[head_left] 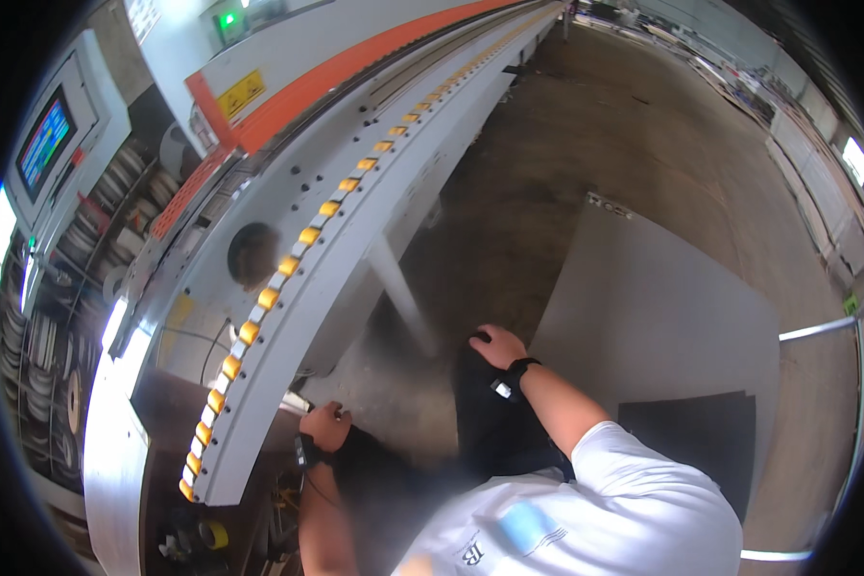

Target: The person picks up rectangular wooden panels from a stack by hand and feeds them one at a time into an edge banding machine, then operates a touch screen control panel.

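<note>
My left hand (pixel 326 428) is beside my left knee, its fingers curled in with nothing visible in them. It is close to the near end of a long grey machine rail (pixel 302 312) lined with yellow rollers (pixel 310 236), but apart from it. My right hand (pixel 498 347) rests on my dark-trousered right knee (pixel 477 384), fingers laid over it and holding nothing visible. Both wrists wear dark bands with small devices. Right of my right hand lies a large grey sheet panel (pixel 658 298), with a smaller dark sheet (pixel 691 432) on it.
A control panel with a lit screen (pixel 48 139) stands at the left, above racks of rolled edging (pixel 43 384). An orange-and-white machine body (pixel 288 91) runs behind the rail. Stacked boards (pixel 806 182) line the far right. A slanted grey leg (pixel 400 293) supports the machine.
</note>
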Demonstrator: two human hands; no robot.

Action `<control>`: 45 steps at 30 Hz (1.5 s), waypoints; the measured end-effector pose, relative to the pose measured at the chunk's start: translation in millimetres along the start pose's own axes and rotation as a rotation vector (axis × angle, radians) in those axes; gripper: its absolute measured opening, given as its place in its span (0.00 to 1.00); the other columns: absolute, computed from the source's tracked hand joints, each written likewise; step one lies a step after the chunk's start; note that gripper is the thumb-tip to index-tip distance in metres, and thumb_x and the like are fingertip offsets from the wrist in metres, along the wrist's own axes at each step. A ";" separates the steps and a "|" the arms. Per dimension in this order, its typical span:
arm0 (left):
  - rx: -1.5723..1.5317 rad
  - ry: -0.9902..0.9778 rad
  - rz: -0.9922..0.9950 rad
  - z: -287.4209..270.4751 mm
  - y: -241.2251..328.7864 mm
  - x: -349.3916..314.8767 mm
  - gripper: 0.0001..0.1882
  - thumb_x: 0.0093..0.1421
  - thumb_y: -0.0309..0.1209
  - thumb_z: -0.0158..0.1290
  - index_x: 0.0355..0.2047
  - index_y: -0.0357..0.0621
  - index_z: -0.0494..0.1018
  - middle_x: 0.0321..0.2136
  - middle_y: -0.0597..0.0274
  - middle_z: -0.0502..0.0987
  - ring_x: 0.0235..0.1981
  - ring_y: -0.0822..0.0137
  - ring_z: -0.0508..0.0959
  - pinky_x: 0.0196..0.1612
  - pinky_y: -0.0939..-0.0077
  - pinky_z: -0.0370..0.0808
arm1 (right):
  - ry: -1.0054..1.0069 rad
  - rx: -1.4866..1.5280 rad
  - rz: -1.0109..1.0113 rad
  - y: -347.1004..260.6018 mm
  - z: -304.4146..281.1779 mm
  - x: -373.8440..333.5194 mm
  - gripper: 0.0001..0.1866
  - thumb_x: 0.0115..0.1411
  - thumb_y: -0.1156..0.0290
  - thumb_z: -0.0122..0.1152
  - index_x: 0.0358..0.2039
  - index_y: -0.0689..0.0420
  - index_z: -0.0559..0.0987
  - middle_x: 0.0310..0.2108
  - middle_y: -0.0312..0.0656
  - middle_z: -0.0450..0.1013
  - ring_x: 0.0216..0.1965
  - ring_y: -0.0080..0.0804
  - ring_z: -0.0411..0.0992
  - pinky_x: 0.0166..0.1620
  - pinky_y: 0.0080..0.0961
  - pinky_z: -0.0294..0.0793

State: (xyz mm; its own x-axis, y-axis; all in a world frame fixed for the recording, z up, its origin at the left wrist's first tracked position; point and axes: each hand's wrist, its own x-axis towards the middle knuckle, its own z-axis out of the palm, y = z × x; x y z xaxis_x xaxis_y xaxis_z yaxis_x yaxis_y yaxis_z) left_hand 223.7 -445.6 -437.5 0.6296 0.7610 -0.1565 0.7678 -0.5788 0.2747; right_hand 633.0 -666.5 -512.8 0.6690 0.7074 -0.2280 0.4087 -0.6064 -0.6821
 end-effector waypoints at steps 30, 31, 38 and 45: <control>-0.003 0.358 -0.039 28.9 -36.0 0.1 0.19 0.67 0.40 0.62 0.52 0.40 0.84 0.46 0.47 0.88 0.49 0.39 0.84 0.55 0.43 0.80 | 0.120 -0.296 -0.227 -30.0 33.4 0.8 0.38 0.64 0.43 0.67 0.68 0.53 0.80 0.74 0.52 0.69 0.76 0.57 0.66 0.74 0.57 0.67; -0.015 0.354 -0.068 29.3 -38.1 -0.9 0.19 0.68 0.40 0.62 0.51 0.40 0.84 0.46 0.47 0.87 0.50 0.39 0.84 0.55 0.43 0.80 | 0.134 -0.253 -0.242 -29.4 32.8 0.4 0.39 0.64 0.43 0.67 0.69 0.53 0.79 0.75 0.52 0.69 0.76 0.56 0.65 0.75 0.57 0.67; -0.104 0.340 -0.078 28.7 -49.8 -6.5 0.19 0.66 0.38 0.63 0.52 0.38 0.83 0.47 0.43 0.86 0.48 0.40 0.85 0.52 0.46 0.81 | 0.058 -0.208 -0.143 -37.9 22.2 -7.7 0.41 0.63 0.43 0.69 0.71 0.53 0.77 0.78 0.48 0.65 0.78 0.52 0.63 0.74 0.53 0.68; -0.170 0.346 -0.132 28.9 -49.9 -12.6 0.19 0.64 0.38 0.65 0.51 0.40 0.85 0.40 0.47 0.87 0.44 0.42 0.85 0.47 0.46 0.81 | 0.012 -0.199 -0.139 -42.0 19.3 -4.1 0.38 0.62 0.46 0.72 0.68 0.53 0.79 0.67 0.47 0.78 0.69 0.52 0.72 0.67 0.51 0.73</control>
State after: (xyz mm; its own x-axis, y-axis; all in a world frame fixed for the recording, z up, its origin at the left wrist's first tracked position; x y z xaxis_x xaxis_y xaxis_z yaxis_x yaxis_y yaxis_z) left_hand 181.0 -434.8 -476.7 0.4273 0.8962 0.1193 0.7909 -0.4345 0.4310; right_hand 601.1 -636.9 -496.7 0.6047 0.7853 -0.1326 0.6109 -0.5642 -0.5555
